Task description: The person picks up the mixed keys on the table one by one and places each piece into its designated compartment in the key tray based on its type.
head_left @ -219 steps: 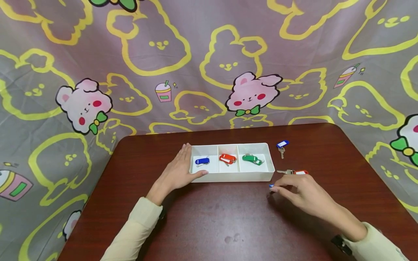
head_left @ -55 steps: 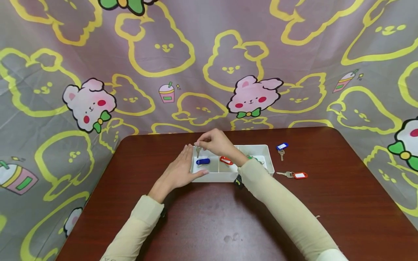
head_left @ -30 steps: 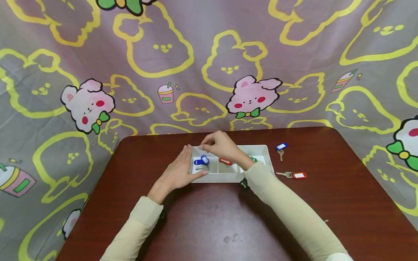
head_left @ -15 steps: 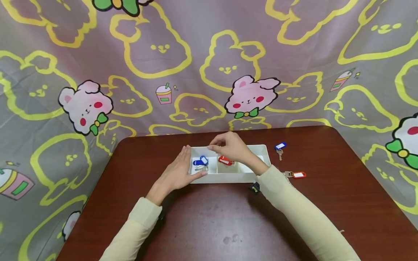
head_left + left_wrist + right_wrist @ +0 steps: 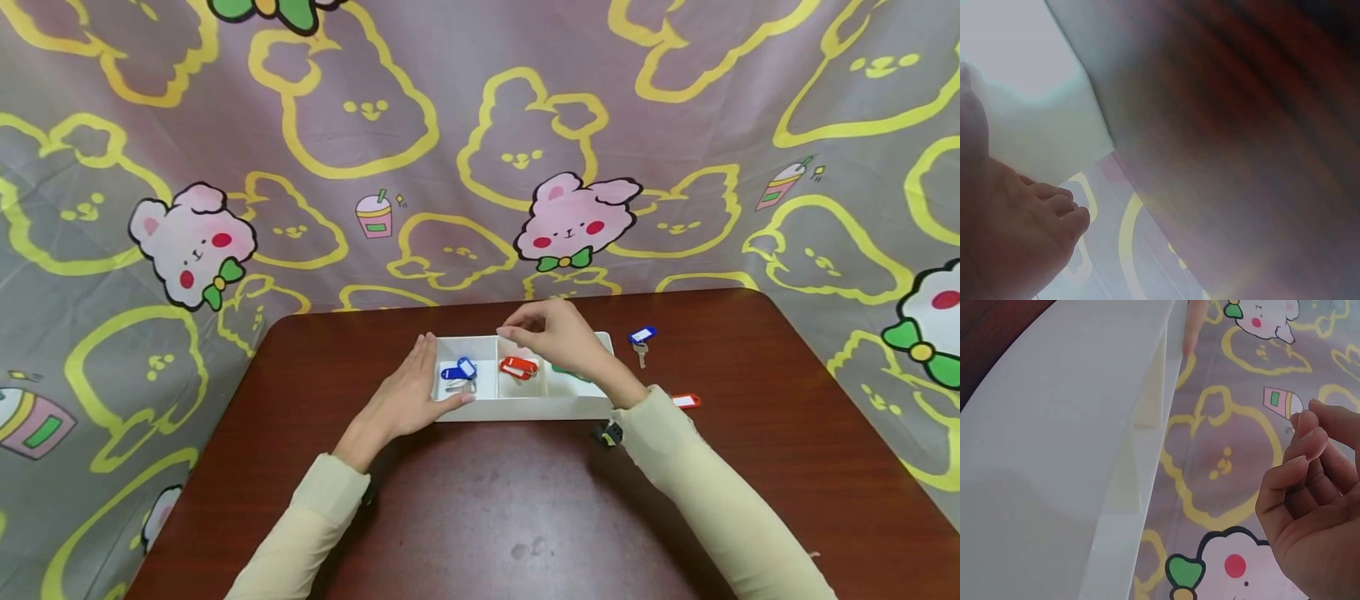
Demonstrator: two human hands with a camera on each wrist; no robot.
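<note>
A white three-compartment tray [image 5: 525, 408] stands on the table. My left hand [image 5: 408, 396] rests against its left end, fingers straight, thumb over the front wall. Two blue-tagged keys [image 5: 459, 371] lie together in the left compartment, and red-tagged keys [image 5: 519, 367] are in the middle one. Green tags [image 5: 572, 372] in the right compartment are mostly hidden behind my right hand [image 5: 561, 335]. That hand hovers over the tray with loosely bent fingers. The right wrist view shows nothing held in the right hand [image 5: 1313, 500].
To the right of the tray, a blue-tagged key [image 5: 641, 337] lies on the brown table [image 5: 480, 500]. A red tag [image 5: 686, 401] lies nearer, its key hidden behind my right forearm. A patterned curtain [image 5: 450, 125] surrounds the table at the back and sides.
My right hand brought a blue-tagged key from the table's right side to the left compartment and let it go there. It has since moved rightward over the tray. My left hand stayed put.
</note>
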